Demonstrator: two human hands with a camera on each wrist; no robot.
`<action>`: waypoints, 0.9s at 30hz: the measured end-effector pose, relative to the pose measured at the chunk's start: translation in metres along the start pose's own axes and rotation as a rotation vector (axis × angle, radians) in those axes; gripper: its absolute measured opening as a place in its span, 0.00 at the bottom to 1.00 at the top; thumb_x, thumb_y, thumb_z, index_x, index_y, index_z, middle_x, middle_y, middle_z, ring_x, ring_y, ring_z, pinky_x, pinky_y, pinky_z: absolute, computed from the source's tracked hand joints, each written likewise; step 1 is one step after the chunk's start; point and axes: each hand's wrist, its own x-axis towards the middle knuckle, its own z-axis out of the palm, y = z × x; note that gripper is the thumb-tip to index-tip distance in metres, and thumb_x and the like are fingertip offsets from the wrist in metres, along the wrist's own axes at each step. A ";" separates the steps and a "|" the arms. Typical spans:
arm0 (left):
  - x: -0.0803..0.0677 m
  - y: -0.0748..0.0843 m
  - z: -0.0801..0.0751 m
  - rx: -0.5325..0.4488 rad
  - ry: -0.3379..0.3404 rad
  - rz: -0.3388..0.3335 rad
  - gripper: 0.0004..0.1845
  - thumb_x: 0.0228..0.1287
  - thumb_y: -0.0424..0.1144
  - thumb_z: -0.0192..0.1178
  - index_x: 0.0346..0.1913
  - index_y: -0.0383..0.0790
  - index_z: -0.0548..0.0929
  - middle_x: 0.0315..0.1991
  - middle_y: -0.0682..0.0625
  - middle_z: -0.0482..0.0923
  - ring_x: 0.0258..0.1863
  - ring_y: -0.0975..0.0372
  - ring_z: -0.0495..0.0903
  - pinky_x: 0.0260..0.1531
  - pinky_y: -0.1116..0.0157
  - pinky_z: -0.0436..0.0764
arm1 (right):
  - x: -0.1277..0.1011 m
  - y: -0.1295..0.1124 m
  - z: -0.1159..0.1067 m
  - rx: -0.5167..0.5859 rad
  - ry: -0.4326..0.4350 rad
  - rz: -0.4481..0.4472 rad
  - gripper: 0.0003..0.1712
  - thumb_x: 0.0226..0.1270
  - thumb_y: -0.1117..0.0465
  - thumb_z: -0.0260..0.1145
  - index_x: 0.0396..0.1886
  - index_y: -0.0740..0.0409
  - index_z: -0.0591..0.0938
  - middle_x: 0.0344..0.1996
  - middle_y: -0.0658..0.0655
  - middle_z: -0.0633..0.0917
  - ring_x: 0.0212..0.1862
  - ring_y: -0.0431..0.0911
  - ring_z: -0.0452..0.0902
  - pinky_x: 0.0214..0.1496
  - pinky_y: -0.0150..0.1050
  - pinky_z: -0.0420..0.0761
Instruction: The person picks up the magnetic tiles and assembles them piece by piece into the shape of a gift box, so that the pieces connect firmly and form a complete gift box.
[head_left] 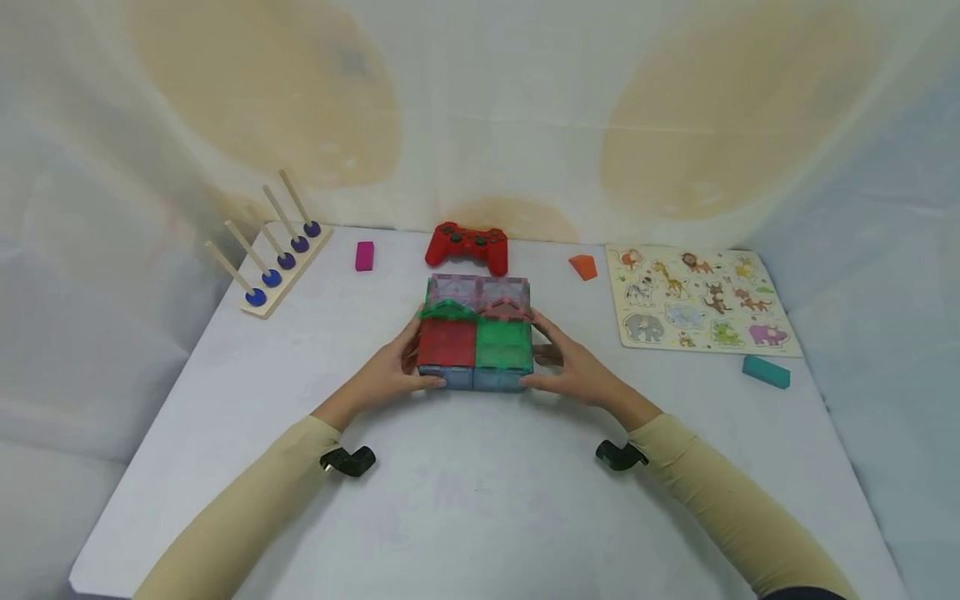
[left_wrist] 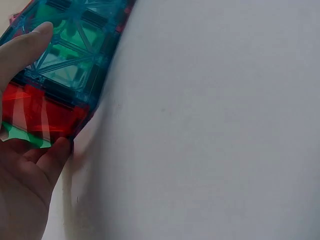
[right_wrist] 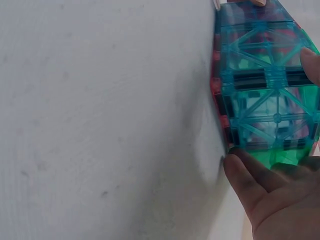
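A box-like structure of translucent magnetic tiles (head_left: 502, 342) is at the middle of the table in the head view. Red and green square tiles face up, blue tiles line its near side, and purplish tiles with green and red triangles stand at the back. My left hand (head_left: 388, 368) grips its left side, thumb on the blue front tile (left_wrist: 75, 45). From the other side my right hand (head_left: 576, 372) holds it, its thumb also on the blue front (right_wrist: 270, 107) and its fingers along the side. Whether the base touches the table cannot be told.
Behind the structure lies a red game controller (head_left: 467, 245). A wooden peg stand (head_left: 288, 279) with blue beads and a magenta block (head_left: 364, 256) are at left. Rightward are an orange block (head_left: 583, 267), an animal puzzle board (head_left: 701, 300) and a teal block (head_left: 766, 372).
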 end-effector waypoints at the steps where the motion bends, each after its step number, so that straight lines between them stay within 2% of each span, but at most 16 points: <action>1: 0.002 0.000 0.000 -0.004 0.002 0.002 0.61 0.59 0.43 0.76 0.83 0.60 0.39 0.81 0.56 0.50 0.78 0.57 0.55 0.71 0.57 0.66 | 0.001 0.001 0.000 0.005 0.005 -0.005 0.64 0.61 0.53 0.79 0.83 0.30 0.44 0.81 0.52 0.53 0.71 0.57 0.70 0.70 0.49 0.73; 9: 0.012 -0.003 -0.003 -0.017 0.010 -0.006 0.58 0.62 0.45 0.73 0.83 0.58 0.41 0.81 0.61 0.45 0.79 0.62 0.51 0.72 0.60 0.64 | 0.006 0.009 -0.001 0.044 0.046 -0.017 0.62 0.63 0.56 0.77 0.84 0.35 0.45 0.81 0.56 0.54 0.73 0.59 0.67 0.72 0.53 0.69; 14: 0.014 0.000 -0.002 -0.008 0.005 -0.010 0.58 0.62 0.44 0.74 0.83 0.57 0.41 0.82 0.59 0.45 0.79 0.61 0.51 0.72 0.58 0.64 | 0.006 0.013 -0.002 0.072 0.047 -0.006 0.61 0.63 0.58 0.77 0.84 0.37 0.45 0.81 0.56 0.53 0.73 0.60 0.66 0.73 0.55 0.67; 18: 0.015 -0.001 -0.002 -0.006 0.003 -0.004 0.58 0.62 0.44 0.74 0.83 0.58 0.41 0.82 0.60 0.46 0.79 0.61 0.51 0.72 0.58 0.64 | 0.005 0.013 -0.003 0.065 0.037 0.007 0.61 0.64 0.56 0.76 0.84 0.38 0.45 0.81 0.55 0.52 0.74 0.59 0.65 0.73 0.53 0.67; 22: 0.012 -0.002 -0.005 0.021 0.005 0.003 0.56 0.63 0.45 0.73 0.82 0.62 0.44 0.81 0.59 0.50 0.78 0.59 0.55 0.71 0.59 0.65 | 0.001 0.010 -0.007 0.024 0.006 0.030 0.59 0.65 0.54 0.76 0.84 0.42 0.46 0.81 0.55 0.54 0.74 0.57 0.65 0.74 0.52 0.66; 27: 0.002 -0.009 -0.017 0.122 0.017 0.019 0.48 0.65 0.45 0.71 0.82 0.56 0.54 0.79 0.53 0.58 0.75 0.56 0.63 0.71 0.56 0.67 | -0.008 0.011 -0.019 -0.153 -0.023 0.063 0.50 0.70 0.48 0.70 0.83 0.52 0.54 0.78 0.58 0.63 0.74 0.56 0.66 0.73 0.55 0.67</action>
